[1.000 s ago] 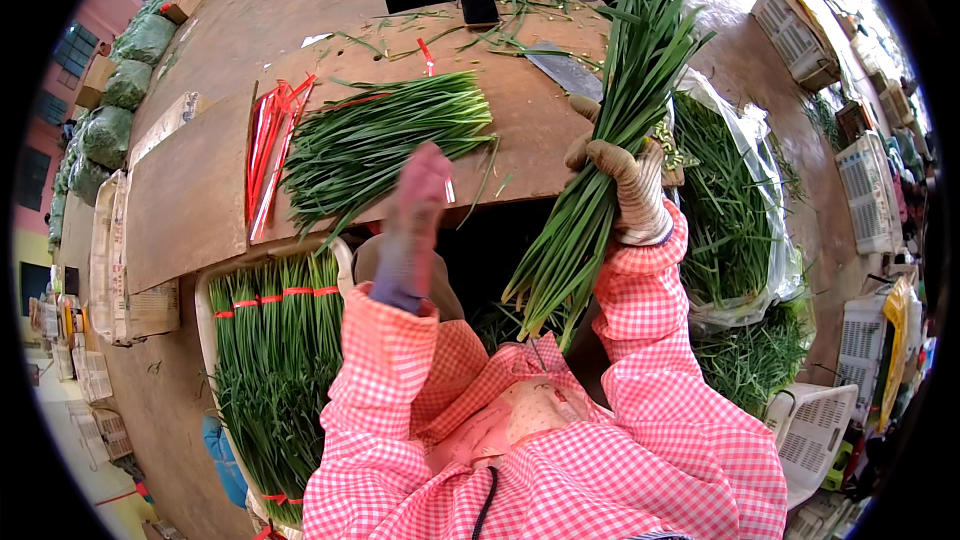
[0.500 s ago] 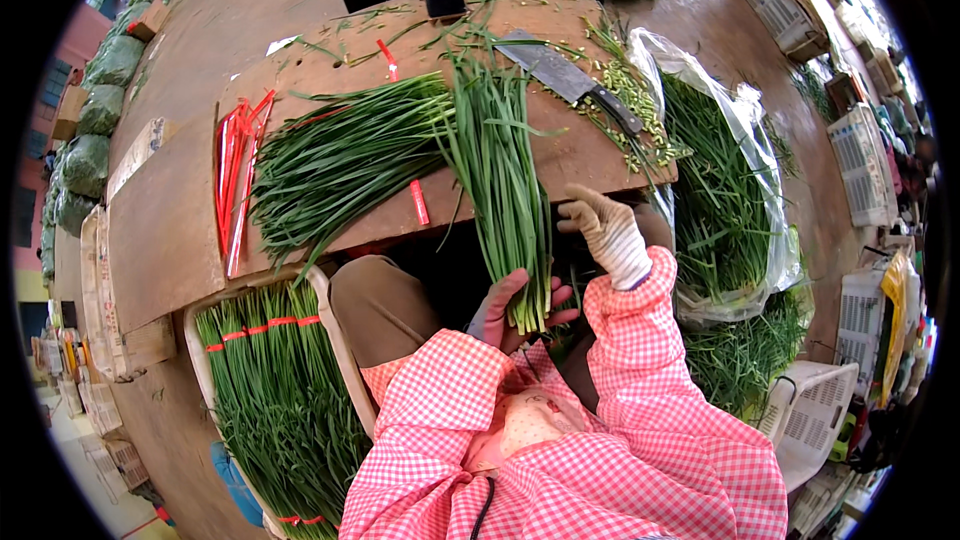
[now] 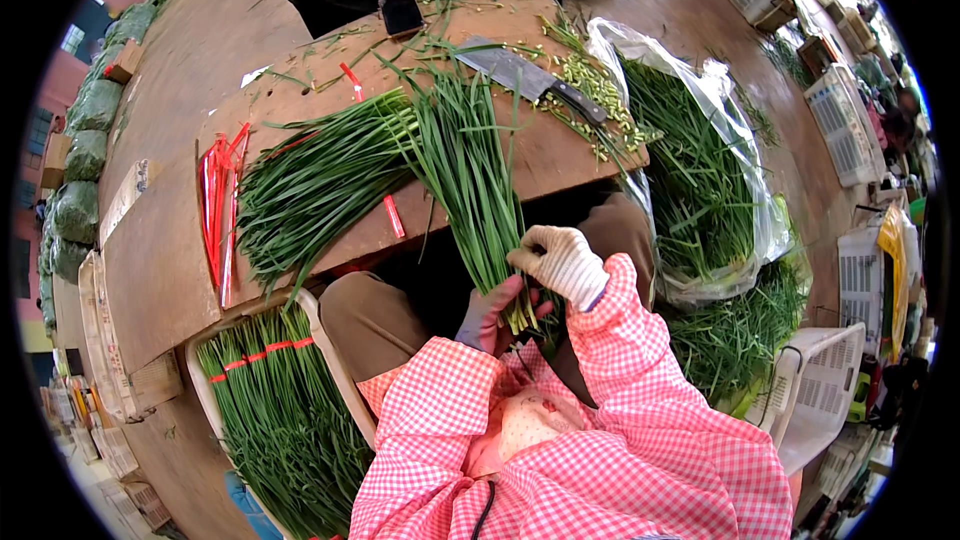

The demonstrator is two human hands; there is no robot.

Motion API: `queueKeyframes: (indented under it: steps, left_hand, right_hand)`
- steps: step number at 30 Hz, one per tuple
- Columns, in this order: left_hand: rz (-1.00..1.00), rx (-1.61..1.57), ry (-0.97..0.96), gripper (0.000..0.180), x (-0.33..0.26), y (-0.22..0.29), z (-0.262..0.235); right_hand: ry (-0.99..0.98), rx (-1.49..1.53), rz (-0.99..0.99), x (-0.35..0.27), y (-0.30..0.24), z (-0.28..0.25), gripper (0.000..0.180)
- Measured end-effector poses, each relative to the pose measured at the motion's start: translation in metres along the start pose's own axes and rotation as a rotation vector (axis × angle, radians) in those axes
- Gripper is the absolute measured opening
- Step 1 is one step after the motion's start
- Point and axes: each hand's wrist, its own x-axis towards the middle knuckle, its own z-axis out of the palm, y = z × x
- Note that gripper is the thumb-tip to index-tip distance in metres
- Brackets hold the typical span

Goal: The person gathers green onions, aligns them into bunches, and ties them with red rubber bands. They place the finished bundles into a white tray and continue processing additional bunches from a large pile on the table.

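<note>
Both arms bend in toward the middle, left sleeve [image 3: 435,395] and right sleeve [image 3: 650,340] down near the wrists. Gloved left hand [image 3: 488,315] is low over the lap, gripping, thumb angled up and inward. Gloved right hand [image 3: 562,262] sits just above it, back up, fingers [image 3: 530,256] curled. Knees are spread wide, btw.

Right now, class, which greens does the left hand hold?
The bunch with stem ends in the left hand; the pile on the table, basketed bundles and bagged greens are unheld.
</note>
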Motion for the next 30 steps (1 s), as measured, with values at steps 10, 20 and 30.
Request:
queueKeyframes:
  steps: [10,20,30]
  left_hand:
    - [-0.040,-0.148,-0.079,0.058,-0.003,0.004,0.006]
    - [-0.077,-0.206,-0.189,0.052,-0.002,0.001,0.000]
    - [-0.118,-0.148,-0.141,0.037,0.002,-0.012,-0.022]
  right_hand:
    - [-0.058,0.330,0.301,-0.002,0.001,-0.008,0.021]
    - [0.059,0.348,0.241,-0.002,0.007,-0.007,0.021]
    - [-0.024,0.482,0.289,-0.014,0.008,-0.009,0.022]
